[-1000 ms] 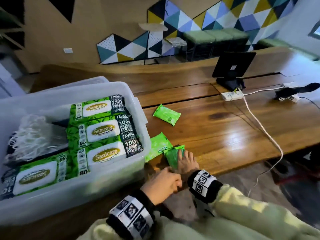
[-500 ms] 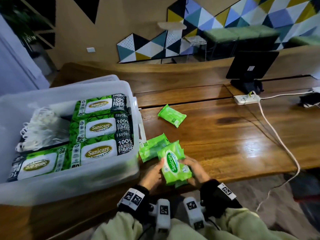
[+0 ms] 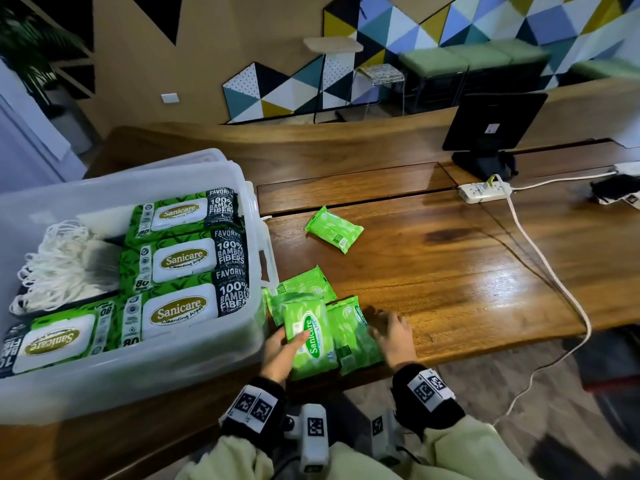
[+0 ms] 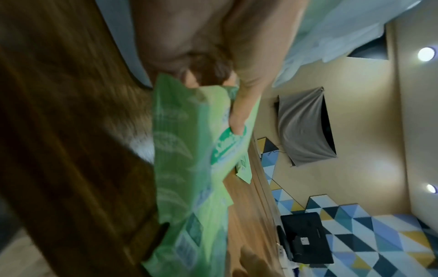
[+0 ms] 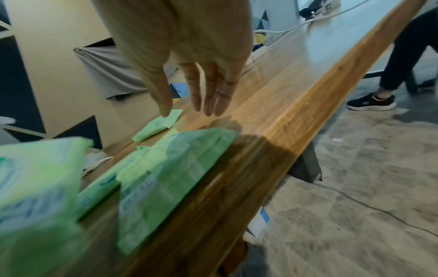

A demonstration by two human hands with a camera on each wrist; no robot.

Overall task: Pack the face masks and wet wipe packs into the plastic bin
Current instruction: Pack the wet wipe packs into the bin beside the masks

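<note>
Four large wipe packs (image 3: 180, 258), masks (image 3: 62, 268) inside bin (image 3: 138, 368).

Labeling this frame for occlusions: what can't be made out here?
- Left hand fingers under the held small pack: hidden by the pack in the head view, blurred in the left wrist view.
- Face masks count: tangled loops in the bin, head view.
- Pack by the right hand: print motion-blurred, right wrist view.
- Large pack at the bin's near left: cut off by the frame edge.

The left hand (image 3: 280, 353) is curled with its thumb pressed forward, the right hand (image 3: 393, 336) flat, fingers (image 5: 208, 93) straight.
</note>
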